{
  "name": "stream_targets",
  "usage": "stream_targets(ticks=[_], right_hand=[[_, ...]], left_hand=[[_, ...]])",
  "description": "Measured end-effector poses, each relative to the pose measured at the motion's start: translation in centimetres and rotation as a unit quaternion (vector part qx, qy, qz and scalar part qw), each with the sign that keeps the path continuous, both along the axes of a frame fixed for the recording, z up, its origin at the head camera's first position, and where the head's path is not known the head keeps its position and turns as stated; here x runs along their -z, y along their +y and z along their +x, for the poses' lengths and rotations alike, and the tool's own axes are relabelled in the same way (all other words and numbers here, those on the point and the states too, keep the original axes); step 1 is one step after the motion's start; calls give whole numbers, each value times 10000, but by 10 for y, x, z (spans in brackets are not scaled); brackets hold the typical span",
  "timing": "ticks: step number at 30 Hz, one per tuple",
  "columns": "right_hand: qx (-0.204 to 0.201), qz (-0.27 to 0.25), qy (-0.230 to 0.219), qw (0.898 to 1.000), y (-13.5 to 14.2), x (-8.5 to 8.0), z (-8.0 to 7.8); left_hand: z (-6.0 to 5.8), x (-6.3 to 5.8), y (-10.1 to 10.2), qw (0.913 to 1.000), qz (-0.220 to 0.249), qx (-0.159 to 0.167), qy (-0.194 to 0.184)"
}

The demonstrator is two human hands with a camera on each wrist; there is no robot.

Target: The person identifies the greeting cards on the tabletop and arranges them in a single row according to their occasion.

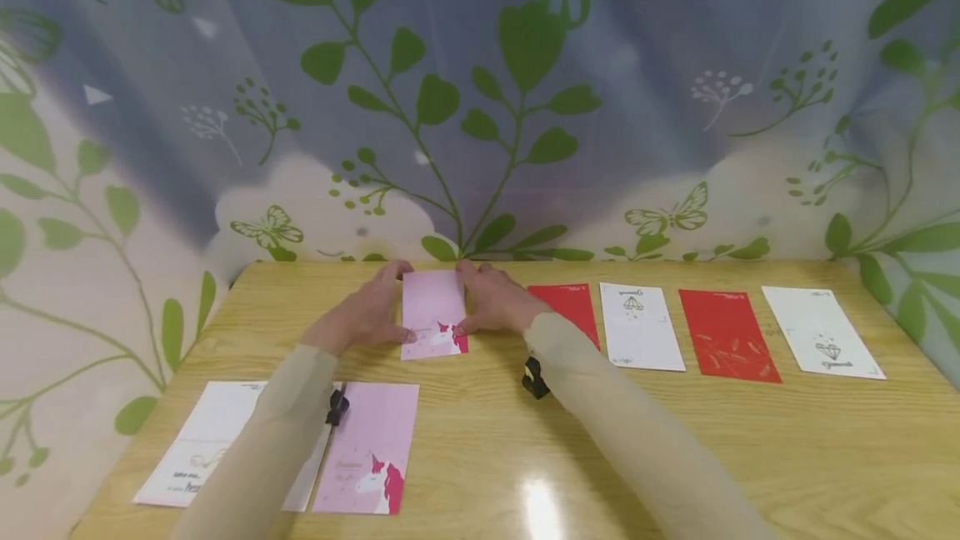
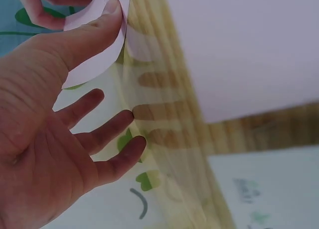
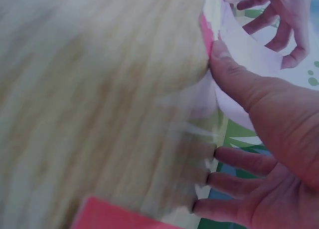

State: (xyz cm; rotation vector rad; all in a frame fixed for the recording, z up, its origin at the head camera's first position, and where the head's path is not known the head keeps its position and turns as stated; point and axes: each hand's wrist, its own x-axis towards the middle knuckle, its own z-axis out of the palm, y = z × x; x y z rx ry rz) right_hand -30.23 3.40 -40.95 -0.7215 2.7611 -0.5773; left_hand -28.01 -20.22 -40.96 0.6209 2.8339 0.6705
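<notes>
A pink card (image 1: 433, 302) with a white unicorn and red mane is between my two hands near the table's back edge. My left hand (image 1: 363, 311) grips its left side, thumb near the lower corner and fingers at the top. On the opposite side my right hand (image 1: 495, 300) holds it the same way. Both wrist views show the card (image 2: 92, 59) bowed between thumb and forefinger, the other fingers (image 3: 239, 184) spread near the tabletop edge. A matching pink unicorn card (image 1: 367, 432) lies nearer, at the front left.
White paper (image 1: 198, 427) with print lies at the front left, partly hidden by my left sleeve. Rightward along the back lie a red card (image 1: 566, 307), a white diamond card (image 1: 642, 327), another red card (image 1: 727, 336) and another white diamond card (image 1: 823, 332). A patterned curtain (image 1: 480, 148) hangs behind the table.
</notes>
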Motion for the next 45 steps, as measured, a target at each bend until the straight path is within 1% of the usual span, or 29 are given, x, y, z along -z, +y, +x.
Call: stream_targets(ticks=[3, 5, 7, 9, 12, 16, 19, 22, 25, 29, 34, 37, 42, 45], right_hand=[[-69, -183, 146, 9997, 0, 0, 2], [-85, -287, 196, 9994, 1, 0, 3], [-71, -366, 228, 9990, 1, 1, 4], [-41, -431, 235, 9988, 2, 2, 5], [10, -516, 280, 9983, 4, 4, 7], [82, -642, 322, 9974, 6, 8, 8], [130, -764, 299, 9965, 7, 9, 8], [220, -963, 286, 9947, 8, 8, 9], [313, -1421, 330, 9888, 11, 4, 10], [326, -2179, 514, 9741, 13, -3, 12], [428, -2825, 676, 9559, 15, -12, 17], [504, -3003, 630, 9504, 17, -16, 21], [575, -3124, 516, 9468, 21, -21, 30], [618, -3126, 479, 9467, 23, -23, 36]], left_hand=[[0, 1, -3, 9997, 242, -78, -29], [0, 0, -5, 9994, 317, -135, -71], [-1, -1, -5, 9988, 396, -258, -125], [-2, -1, -3, 9982, 464, -367, -79], [-4, -3, 0, 9965, 685, -414, 235], [-5, -4, 4, 9912, 985, -321, 828], [-4, -5, 5, 9882, 1156, -388, 925], [-3, -7, 6, 9869, 1298, -479, 829], [-2, -9, 7, 9839, 1566, -597, 623], [-1, -13, 10, 9746, 2092, -665, 435], [2, -20, 14, 9622, 2633, -677, 181], [6, -24, 15, 9563, 2833, -722, -15], [13, -29, 17, 9459, 3149, -728, -298], [18, -31, 18, 9428, 3236, -716, -347]])
